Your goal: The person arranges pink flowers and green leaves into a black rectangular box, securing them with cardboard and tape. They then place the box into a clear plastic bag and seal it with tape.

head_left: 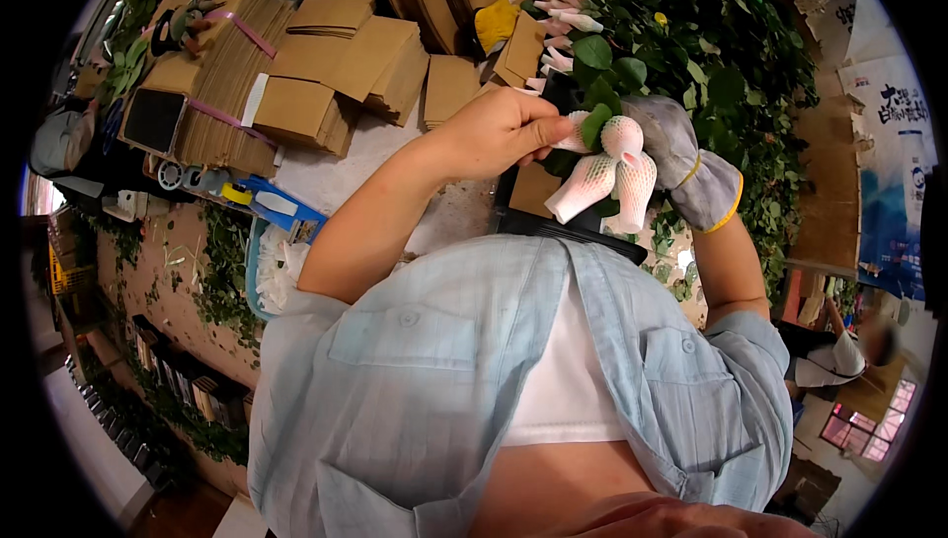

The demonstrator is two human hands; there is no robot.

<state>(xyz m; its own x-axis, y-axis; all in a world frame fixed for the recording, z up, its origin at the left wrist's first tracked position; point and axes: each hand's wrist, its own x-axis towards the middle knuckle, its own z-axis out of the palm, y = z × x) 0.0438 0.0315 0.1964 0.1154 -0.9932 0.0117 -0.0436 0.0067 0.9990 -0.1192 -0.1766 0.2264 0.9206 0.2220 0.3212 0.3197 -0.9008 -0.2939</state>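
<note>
My bare left hand (pixel 504 133) is closed, thumb and fingers pinched at a flower bud (pixel 570 135) in a white net sleeve. My right hand (pixel 681 148), in a grey glove with a yellow cuff edge, is wrapped behind a small bunch of netted flower buds (pixel 598 179), pale pink under white mesh. Several heads hang together toward my body, and a green leaf (pixel 594 125) lies between the two hands. The glove's fingertips and the stems are mostly hidden behind the buds and leaves.
A leafy heap of cut flowers (pixel 711 44) covers the table ahead, with netted heads (pixel 568 0) along its left side. Cardboard stacks (pixel 306 94) stand at the left, near a yellow glove (pixel 496 25) and a blue tape dispenser (pixel 281 204). Another person (pixel 834 358) is at far right.
</note>
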